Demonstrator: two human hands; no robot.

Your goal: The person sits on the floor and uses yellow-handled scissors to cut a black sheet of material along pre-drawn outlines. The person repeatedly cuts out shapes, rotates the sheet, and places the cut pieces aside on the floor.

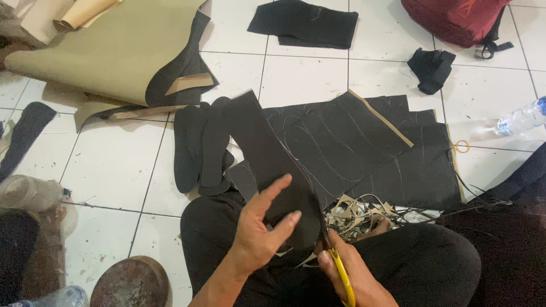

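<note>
My left hand (263, 227) pinches a long black strip of sheet material (267, 153) that rises up and away from my lap. At the strip's lower right edge, my right hand (355, 276) grips yellow-handled scissors (340, 270), their blades against the material. A stack of cut black sole shapes (199, 148) lies on the tiles just left of the strip. Black sheets (364, 153) marked with traced sole outlines spread out to the right. A heap of thin offcuts (358, 213) sits by my knee.
A tan and black roll of sheet (114, 51) lies at the upper left, a folded black piece (304, 24) at the top, a red bag (455, 20) at the upper right. Plastic bottles (520, 118) (28, 193) lie at both sides, a round brown lid (131, 281) at the lower left.
</note>
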